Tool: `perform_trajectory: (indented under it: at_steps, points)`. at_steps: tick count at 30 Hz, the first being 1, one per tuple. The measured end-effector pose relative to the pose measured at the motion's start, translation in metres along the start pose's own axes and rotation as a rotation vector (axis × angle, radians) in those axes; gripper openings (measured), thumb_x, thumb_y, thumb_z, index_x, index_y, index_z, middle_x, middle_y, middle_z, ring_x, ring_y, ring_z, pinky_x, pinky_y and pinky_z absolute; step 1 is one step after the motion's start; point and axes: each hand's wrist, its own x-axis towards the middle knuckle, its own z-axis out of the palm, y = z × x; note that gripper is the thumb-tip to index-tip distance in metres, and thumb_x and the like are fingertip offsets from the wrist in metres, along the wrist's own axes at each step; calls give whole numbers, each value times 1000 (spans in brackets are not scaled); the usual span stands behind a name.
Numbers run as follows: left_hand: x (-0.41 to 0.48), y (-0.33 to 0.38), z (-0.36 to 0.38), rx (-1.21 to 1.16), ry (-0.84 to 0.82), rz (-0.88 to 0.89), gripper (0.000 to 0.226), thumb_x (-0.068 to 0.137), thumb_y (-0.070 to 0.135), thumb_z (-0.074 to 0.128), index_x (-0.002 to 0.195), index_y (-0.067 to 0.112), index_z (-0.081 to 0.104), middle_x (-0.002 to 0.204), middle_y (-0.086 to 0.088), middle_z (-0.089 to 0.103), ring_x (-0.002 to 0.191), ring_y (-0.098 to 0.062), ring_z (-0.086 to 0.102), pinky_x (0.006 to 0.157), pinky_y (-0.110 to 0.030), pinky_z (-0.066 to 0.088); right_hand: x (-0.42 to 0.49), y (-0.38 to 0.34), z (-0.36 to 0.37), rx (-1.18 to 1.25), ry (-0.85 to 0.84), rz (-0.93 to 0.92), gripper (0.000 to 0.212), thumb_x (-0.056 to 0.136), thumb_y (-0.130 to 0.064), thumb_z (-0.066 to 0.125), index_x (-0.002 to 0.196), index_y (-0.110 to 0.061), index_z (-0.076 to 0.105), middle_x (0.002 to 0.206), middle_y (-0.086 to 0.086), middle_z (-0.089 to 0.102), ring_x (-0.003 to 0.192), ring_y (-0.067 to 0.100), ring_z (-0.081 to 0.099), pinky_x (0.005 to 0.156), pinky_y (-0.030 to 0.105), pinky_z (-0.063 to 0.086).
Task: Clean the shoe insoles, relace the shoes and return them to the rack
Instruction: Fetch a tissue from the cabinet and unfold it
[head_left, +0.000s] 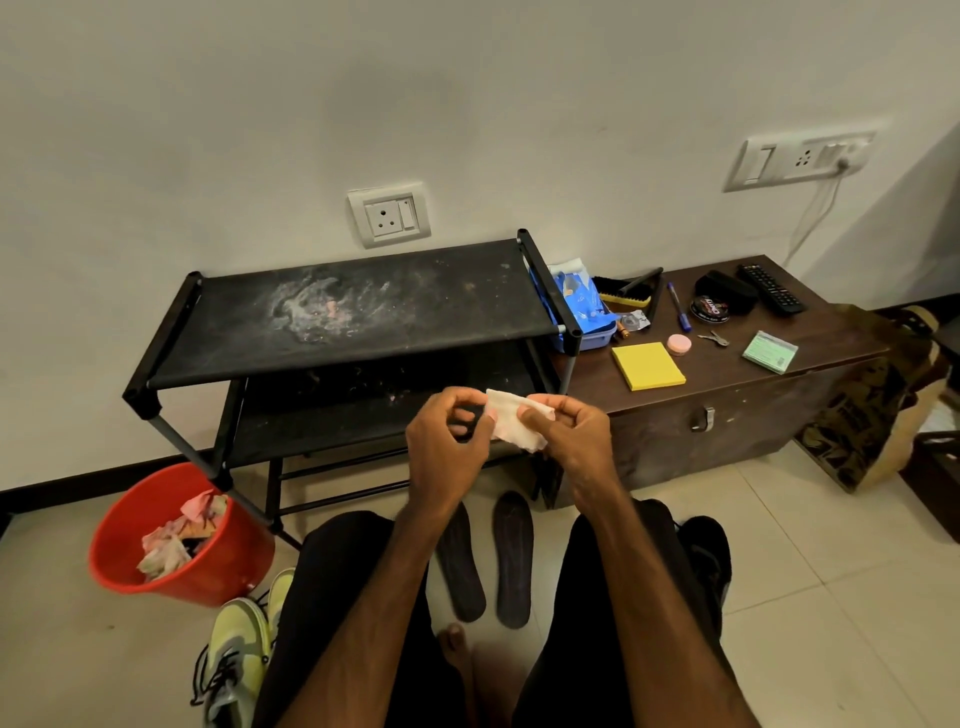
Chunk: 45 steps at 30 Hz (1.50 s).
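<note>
Both my hands hold a small white wipe (511, 423) in front of the black shoe rack (343, 317). My left hand (449, 441) pinches its left edge and my right hand (569, 428) pinches its right side. Two dark insoles (511, 561) lie side by side on the tiled floor between my knees. A pair of lime-green sneakers (239, 652) with black laces sits on the floor at my left. A black shoe (709, 558) shows partly behind my right leg. The rack's top shelf is dusty and bare.
A red bucket (130, 566) with crumpled wipes stands left of the rack. A brown wooden chest (727, 395) on the right carries a blue wipe pack (582, 306), a brush, polish tin, pen, yellow pad and remote. A printed bag (872, 415) leans at its far end.
</note>
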Motion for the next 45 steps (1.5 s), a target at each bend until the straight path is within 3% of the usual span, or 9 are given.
perform_trajectory:
  at_steps: [5,11,17,27,34,37,40,42,45]
  points:
    - [-2,-3,16,-64,-85,-85,25,92,21,74,115,11,71,103,2,75,86,-1,71,71,-17,58,-1,1,2,-42,-92,-34,16,93,-6,71,106,-15,72,94,2,78,88,15,76,73,26,62]
    - [3,-5,19,-116,-140,-104,31,96,23,69,126,12,69,109,2,75,96,-3,72,77,-17,58,0,-5,1,-92,-134,-47,18,96,-2,65,108,-15,68,87,-10,74,81,2,74,66,18,58]
    - [7,-12,19,-99,-173,-125,36,97,32,67,129,15,68,116,-1,73,102,-7,71,81,-18,58,2,-5,3,-171,-182,-99,20,99,-5,62,99,-26,64,85,-18,69,76,-9,70,63,12,54]
    - [12,-18,22,-64,-185,-131,34,101,32,60,126,11,68,115,-4,73,99,-10,71,77,-14,56,8,-2,6,-201,-165,-107,14,98,-9,66,108,-17,69,89,-15,73,85,1,74,67,17,57]
    - [15,-21,21,-56,-189,-167,35,101,33,59,128,11,67,116,-3,72,101,-9,70,81,-21,59,14,4,3,-236,-119,-111,23,96,-13,69,119,-12,67,101,-8,72,93,12,74,76,26,62]
    - [16,-20,20,-52,-182,-185,34,102,34,58,127,14,67,115,0,72,100,-6,69,82,-23,60,17,5,0,-245,-116,-105,25,96,-11,69,120,-11,67,104,-2,74,94,14,75,71,24,61]
    - [18,-17,16,-49,-227,-159,36,104,31,53,136,18,61,127,4,66,110,-5,64,85,-14,53,17,5,-3,-265,-132,-93,23,96,-7,68,118,-12,69,103,-1,75,94,14,75,71,24,60]
    - [19,-17,14,-51,-289,-128,36,104,29,52,139,22,59,134,6,63,117,-7,60,92,-20,52,18,5,-3,-272,-143,-89,22,96,-7,66,116,-14,70,102,-2,76,95,13,75,74,25,61]
    - [21,-18,9,-63,-377,-133,26,102,31,57,121,19,70,114,4,71,101,-7,67,82,-23,57,17,2,-1,-244,-122,-81,20,97,-8,65,116,-12,71,97,-5,76,87,6,74,71,21,59]
